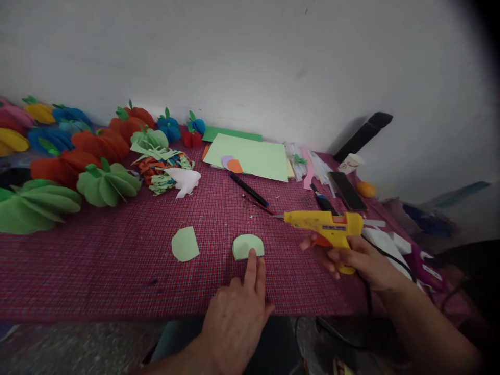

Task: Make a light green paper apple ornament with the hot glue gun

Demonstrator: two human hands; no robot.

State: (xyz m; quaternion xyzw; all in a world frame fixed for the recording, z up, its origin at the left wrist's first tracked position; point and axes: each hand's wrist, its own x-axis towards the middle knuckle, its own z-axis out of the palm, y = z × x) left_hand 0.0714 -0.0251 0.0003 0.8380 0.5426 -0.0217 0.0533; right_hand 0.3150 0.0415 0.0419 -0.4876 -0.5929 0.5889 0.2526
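Observation:
My left hand (240, 312) reaches in from the front edge, index and middle fingers stretched out. Their tips rest on a small stack of rounded pale green paper pieces (247, 244) lying on the cloth. A second pale green cut piece (185, 244) lies to the left, apart from it. My right hand (353, 258) is wrapped around the handle of a yellow hot glue gun (324, 222). The gun is held above the table's right side, its nozzle pointing left. A white glue stick (374, 223) sticks out of its back.
Colourful paper pumpkins (107, 183) crowd the left, beside a heap of paper scraps (162, 169). Pale green sheets (250, 156) lie by the wall, with a black pen (249, 189) in front. On the right are a phone (347, 190), a paper cup (351, 163) and a cord (392, 258).

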